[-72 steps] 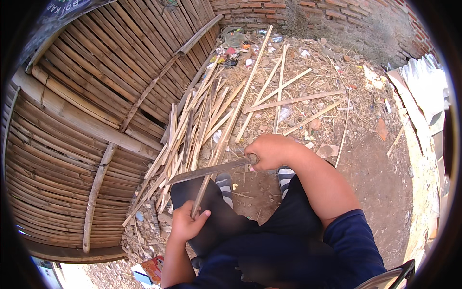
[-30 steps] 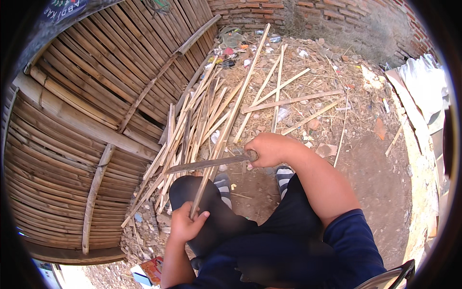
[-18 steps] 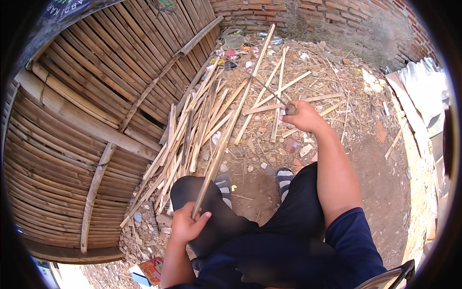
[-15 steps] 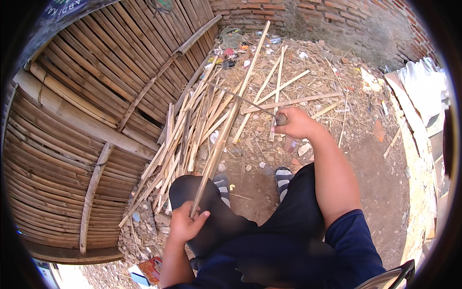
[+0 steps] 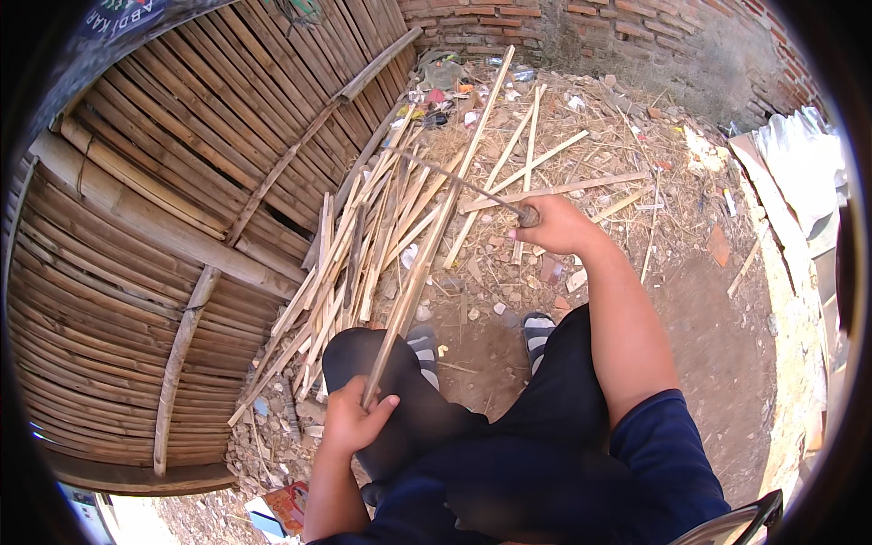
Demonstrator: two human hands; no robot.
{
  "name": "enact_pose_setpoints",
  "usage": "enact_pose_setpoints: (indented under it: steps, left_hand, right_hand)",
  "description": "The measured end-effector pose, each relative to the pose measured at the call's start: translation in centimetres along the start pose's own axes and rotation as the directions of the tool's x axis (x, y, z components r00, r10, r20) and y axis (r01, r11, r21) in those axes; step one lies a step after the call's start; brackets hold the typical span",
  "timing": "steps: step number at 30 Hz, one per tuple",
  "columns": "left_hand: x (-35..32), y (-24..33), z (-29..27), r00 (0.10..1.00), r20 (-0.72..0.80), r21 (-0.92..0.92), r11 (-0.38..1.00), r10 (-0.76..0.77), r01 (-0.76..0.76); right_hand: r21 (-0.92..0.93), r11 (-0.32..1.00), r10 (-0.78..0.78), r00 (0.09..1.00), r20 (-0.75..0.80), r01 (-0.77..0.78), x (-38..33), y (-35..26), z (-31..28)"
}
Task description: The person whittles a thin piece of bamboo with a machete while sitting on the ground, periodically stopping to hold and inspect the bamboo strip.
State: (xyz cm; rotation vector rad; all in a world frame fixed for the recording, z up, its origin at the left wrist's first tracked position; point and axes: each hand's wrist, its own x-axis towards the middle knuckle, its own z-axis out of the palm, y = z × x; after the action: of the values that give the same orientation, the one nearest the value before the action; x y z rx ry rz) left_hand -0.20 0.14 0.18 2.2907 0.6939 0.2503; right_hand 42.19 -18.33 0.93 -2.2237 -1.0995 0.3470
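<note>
My left hand point(image 5: 357, 420) is closed round the near end of a long pale wooden strip point(image 5: 421, 272). That strip slants away from my left thigh toward the brick wall, above the other wood. My right hand point(image 5: 556, 224) grips the short thick handle of a long-bladed knife point(image 5: 463, 181), its dark blade seen nearly edge-on. The blade points left and away, crossing the strip around its middle; whether they touch, I cannot tell. Beyond and to the left, a loose pile of wooden strips point(image 5: 338, 263) lies on the ground.
A bamboo slat wall point(image 5: 136, 227) leans in along the left. A brick wall point(image 5: 627, 36) closes the far side. Several more strips point(image 5: 554, 187) lie on ground littered with straw, rubble and rubbish. My feet in striped socks point(image 5: 538, 334) are below. White plastic sheeting point(image 5: 799, 163) stands at right.
My right hand and the knife have shifted very slightly away from me along the strip. My left hand keeps its hold on the strip. The whole view has moved a little.
</note>
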Motion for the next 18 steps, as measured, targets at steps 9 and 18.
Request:
enact_pose_setpoints:
  steps: [9, 18]
  left_hand:
    - [0.0, -0.3, 0.4, 1.0, 0.004, -0.014, 1.0, -0.019, 0.019]
    - [-0.1, 0.0, 0.1, 1.0, -0.008, 0.009, 1.0, -0.019, 0.019]
  right_hand:
    - [-0.019, 0.998, -0.058, 0.985, 0.162, 0.062, -1.5, -1.7, 0.5]
    - [-0.052, 0.967, -0.201, 0.873, 0.443, 0.249, -1.3, -5.3, 2.3]
